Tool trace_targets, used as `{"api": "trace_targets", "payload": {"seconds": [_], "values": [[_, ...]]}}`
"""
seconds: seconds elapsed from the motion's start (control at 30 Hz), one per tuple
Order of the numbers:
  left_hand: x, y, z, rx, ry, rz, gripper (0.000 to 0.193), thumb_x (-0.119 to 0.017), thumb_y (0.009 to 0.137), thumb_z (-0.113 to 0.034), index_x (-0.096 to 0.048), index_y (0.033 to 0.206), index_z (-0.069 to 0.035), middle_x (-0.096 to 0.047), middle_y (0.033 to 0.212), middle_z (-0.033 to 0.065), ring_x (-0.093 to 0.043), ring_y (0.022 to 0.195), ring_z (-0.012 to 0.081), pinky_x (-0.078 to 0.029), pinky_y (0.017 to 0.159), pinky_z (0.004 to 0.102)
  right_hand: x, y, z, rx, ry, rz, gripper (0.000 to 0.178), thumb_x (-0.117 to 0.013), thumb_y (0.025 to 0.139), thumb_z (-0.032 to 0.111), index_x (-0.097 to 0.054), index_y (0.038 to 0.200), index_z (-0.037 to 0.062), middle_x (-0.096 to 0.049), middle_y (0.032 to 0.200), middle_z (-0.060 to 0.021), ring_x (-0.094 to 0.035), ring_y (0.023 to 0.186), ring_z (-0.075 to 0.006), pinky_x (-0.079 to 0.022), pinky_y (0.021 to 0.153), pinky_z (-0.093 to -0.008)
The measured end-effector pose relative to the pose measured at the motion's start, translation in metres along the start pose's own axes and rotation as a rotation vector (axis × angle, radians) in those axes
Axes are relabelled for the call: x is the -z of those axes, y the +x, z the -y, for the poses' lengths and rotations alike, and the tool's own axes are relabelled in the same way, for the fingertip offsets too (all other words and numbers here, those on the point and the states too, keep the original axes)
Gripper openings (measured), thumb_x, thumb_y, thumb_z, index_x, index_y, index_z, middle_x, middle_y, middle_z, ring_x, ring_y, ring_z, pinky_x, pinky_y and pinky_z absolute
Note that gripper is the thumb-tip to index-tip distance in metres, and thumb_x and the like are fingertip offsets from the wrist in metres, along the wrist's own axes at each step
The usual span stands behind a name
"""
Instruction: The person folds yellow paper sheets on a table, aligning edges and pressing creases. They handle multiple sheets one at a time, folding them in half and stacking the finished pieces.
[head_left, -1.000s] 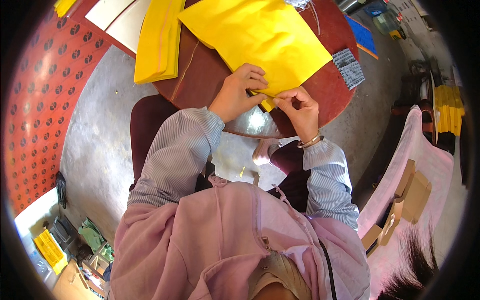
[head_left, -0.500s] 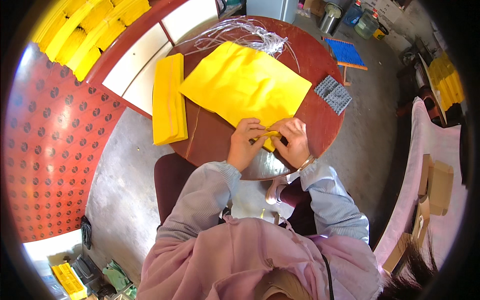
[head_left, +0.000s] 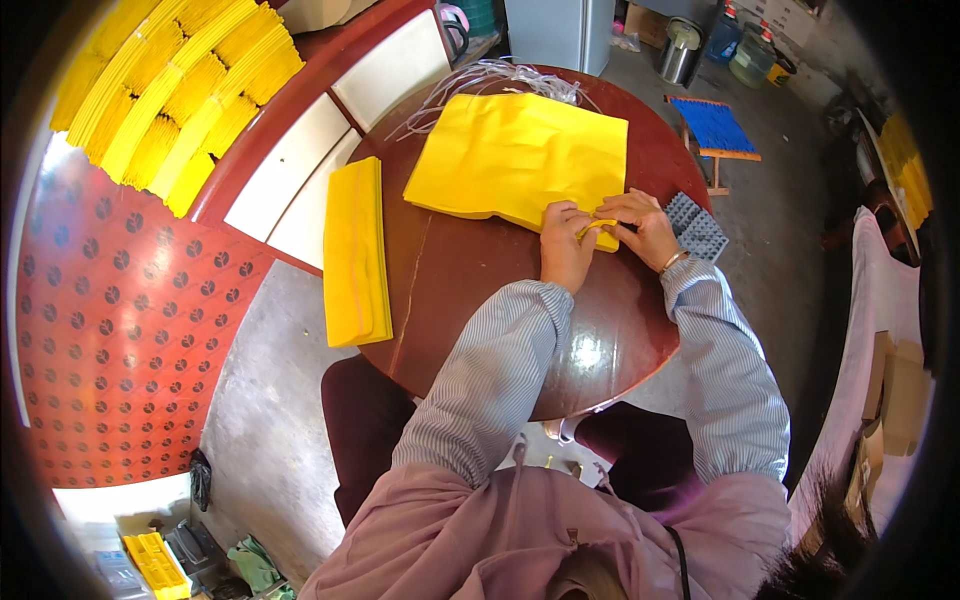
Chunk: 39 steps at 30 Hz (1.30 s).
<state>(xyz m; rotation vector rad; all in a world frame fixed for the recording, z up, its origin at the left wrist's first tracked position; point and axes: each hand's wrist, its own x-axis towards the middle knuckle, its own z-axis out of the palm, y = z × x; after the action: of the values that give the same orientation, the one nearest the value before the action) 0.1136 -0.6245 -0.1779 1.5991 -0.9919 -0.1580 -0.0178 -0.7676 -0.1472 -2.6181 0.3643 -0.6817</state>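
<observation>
A large yellow cloth-like sheet [head_left: 525,155], possibly several layers, lies on the round reddish-brown table [head_left: 480,290]. At its near right corner, my left hand [head_left: 566,243] pinches the edge from the left. My right hand [head_left: 645,232], with a bracelet at the wrist, pinches the same corner from the right. Between the fingertips of both hands the edge is curled or folded over. What exactly lies under the fingers is hidden. Left of the sheet rests a folded yellow stack [head_left: 355,255] of similar material.
Clear plastic strips [head_left: 500,75] lie tangled behind the sheet. A grey studded pad [head_left: 697,226] sits at the table's right edge, near my right hand. Bundled yellow stacks [head_left: 175,90] lie at the upper left. A blue-topped stool [head_left: 715,125] stands beyond the table.
Both hands have moved right and farther from my body, still pinching the corner. The sheet has turned, so its near edge lies more level. The whole view has shifted somewhat.
</observation>
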Motion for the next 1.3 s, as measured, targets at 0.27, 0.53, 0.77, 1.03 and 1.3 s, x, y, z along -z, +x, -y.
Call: {"api": "trace_targets", "payload": {"seconds": [0.27, 0.53, 0.77, 1.03, 1.3], "values": [[0.101, 0.023, -0.013, -0.29, 0.285, 0.175, 0.057, -0.087, 0.081, -0.012, -0.07, 0.135, -0.009, -0.058, 0.151, 0.0176, -0.05, 0.144, 0.04, -0.042, 0.119, 0.0457, 0.002, 0.003, -0.004, -0.037, 0.002, -0.019, 0.024, -0.077, 0.091, 0.009, -0.08, 0.114, 0.0141, -0.079, 0.12, -0.0043, -0.069, 0.122, -0.025, -0.039, 0.121, -0.0528], [0.113, 0.088, -0.003, -0.404, 0.547, 0.418, 0.079, -0.087, 0.084, -0.028, -0.055, 0.154, -0.01, -0.056, 0.156, 0.0183, -0.044, 0.152, 0.0357, -0.031, 0.127, 0.0535, 0.044, 0.052, 0.023, -0.014, 0.096, -0.11, 0.02, -0.067, 0.103, 0.01, -0.077, 0.12, 0.012, -0.079, 0.121, -0.0057, -0.07, 0.123, -0.0257, -0.037, 0.123, -0.056], [0.162, 0.106, 0.014, -0.412, 0.587, 0.191, 0.061, -0.074, 0.084, 0.001, -0.063, 0.144, -0.007, -0.063, 0.149, 0.0176, -0.051, 0.147, 0.0366, -0.033, 0.126, 0.054, 0.072, 0.1, 0.064, 0.124, 0.473, -0.123, 0.019, -0.063, 0.107, 0.01, -0.071, 0.123, 0.0042, -0.074, 0.123, -0.0128, -0.069, 0.113, -0.0285, -0.053, 0.103, -0.038], [0.198, -0.003, -0.038, -0.563, 0.619, 0.321, 0.063, -0.062, 0.076, 0.012, -0.068, 0.137, -0.004, -0.064, 0.146, 0.0184, -0.048, 0.149, 0.0366, -0.031, 0.127, 0.0559, 0.073, -0.063, 0.121, 0.032, 0.351, -0.116, 0.023, -0.063, 0.104, 0.014, -0.073, 0.121, 0.0014, -0.072, 0.131, -0.0159, -0.064, 0.129, -0.0336, -0.044, 0.116, -0.0458], [0.184, -0.156, -0.043, -0.378, 0.636, 0.459, 0.054, -0.059, 0.085, 0.001, -0.064, 0.139, 0.0, -0.059, 0.152, 0.0174, -0.045, 0.153, 0.0358, -0.03, 0.128, 0.0555, 0.022, -0.21, 0.161, -0.21, 0.324, -0.072, 0.014, -0.068, 0.097, 0.005, -0.073, 0.11, 0.0063, -0.075, 0.128, -0.0126, -0.066, 0.13, -0.0343, -0.037, 0.121, -0.0573]]}}
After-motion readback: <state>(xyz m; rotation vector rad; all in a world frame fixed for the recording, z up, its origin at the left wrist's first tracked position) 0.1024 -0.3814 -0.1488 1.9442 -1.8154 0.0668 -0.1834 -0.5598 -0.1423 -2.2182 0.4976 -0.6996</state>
